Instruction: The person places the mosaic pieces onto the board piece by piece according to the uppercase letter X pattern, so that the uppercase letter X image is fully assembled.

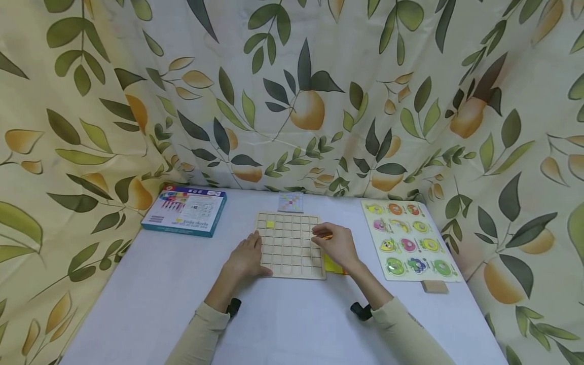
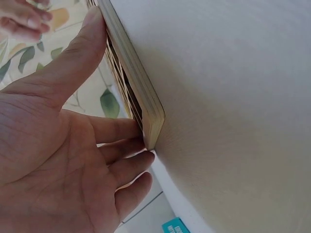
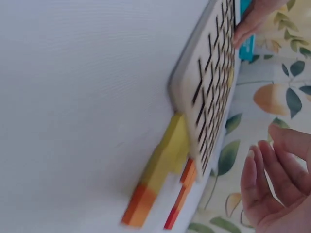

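Observation:
A wooden grid board (image 1: 289, 248) lies on the table with one yellow square (image 1: 270, 224) near its upper left. My left hand (image 1: 246, 256) rests at the board's lower left corner, fingers along the left edge and thumb at the near edge. Loosely bent, my right hand (image 1: 338, 243) is over the board's right edge. In the right wrist view, thumb and fingertips (image 3: 274, 132) stand slightly apart with no piece between them. Yellow pieces (image 3: 167, 145) and orange pieces (image 3: 138, 204) lie by the board's right side; the right hand partly covers that area in the head view.
Behind the board lies a small patterned card (image 1: 290, 202). A blue-edged box (image 1: 184, 210) is at the back left. To the right is a sheet of fruit pictures (image 1: 408, 238), with a small wooden block (image 1: 435, 287) by its near edge. A printed curtain (image 1: 292, 101) encloses the table.

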`<state>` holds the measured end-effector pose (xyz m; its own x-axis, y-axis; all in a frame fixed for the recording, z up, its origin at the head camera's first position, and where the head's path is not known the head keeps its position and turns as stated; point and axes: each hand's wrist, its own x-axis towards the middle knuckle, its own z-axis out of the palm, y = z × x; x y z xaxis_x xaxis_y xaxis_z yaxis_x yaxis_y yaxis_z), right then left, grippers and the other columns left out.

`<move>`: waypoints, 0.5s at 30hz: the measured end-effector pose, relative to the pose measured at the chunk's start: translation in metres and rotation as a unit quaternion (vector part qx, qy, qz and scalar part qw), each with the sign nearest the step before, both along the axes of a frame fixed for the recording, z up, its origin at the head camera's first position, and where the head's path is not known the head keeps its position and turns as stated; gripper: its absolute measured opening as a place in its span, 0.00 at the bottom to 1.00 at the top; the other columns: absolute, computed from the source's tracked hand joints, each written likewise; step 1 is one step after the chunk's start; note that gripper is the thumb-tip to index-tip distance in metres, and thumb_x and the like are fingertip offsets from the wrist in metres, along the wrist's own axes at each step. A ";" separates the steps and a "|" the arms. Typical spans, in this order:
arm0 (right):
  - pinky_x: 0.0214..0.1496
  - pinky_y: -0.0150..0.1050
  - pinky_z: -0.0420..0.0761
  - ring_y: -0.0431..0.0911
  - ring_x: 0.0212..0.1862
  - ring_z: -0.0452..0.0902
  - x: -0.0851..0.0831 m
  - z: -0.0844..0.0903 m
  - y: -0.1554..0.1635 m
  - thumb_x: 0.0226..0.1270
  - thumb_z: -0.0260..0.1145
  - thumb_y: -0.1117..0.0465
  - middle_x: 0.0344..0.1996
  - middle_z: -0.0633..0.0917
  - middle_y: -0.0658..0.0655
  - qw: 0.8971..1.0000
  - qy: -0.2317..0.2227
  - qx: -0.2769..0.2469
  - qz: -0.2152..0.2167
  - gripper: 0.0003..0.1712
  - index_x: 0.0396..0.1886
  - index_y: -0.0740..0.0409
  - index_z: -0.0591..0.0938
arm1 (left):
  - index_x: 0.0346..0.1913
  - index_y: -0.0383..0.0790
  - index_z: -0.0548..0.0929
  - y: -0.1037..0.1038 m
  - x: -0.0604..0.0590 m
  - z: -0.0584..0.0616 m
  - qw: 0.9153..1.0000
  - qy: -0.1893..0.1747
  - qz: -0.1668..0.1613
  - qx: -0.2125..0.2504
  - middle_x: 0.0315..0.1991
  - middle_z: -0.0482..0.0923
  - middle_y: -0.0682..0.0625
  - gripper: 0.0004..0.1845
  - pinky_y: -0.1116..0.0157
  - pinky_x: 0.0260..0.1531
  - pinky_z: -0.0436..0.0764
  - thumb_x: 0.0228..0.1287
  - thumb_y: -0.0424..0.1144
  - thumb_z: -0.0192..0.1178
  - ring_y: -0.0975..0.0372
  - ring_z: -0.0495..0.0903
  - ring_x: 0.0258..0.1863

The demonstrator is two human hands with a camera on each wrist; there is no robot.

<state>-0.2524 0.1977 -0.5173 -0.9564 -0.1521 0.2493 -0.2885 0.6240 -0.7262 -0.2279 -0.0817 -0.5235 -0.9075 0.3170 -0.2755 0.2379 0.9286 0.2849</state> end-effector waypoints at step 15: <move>0.47 0.45 0.89 0.49 0.43 0.88 0.034 -0.014 0.050 0.61 0.79 0.67 0.42 0.91 0.56 0.996 -0.063 0.054 -0.020 0.14 0.47 0.61 0.89 | 0.77 0.20 0.59 0.002 -0.001 -0.001 1.000 0.002 0.001 0.001 0.82 0.51 0.31 0.61 0.48 0.79 0.58 0.56 0.59 0.78 0.43 0.52 0.82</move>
<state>-0.2186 0.2481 -0.5318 -0.9849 -0.1335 0.1102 -0.1726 0.7095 -0.6832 -0.2291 -0.0800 -0.5245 -0.9096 0.3152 -0.2707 0.2368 0.9286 0.2856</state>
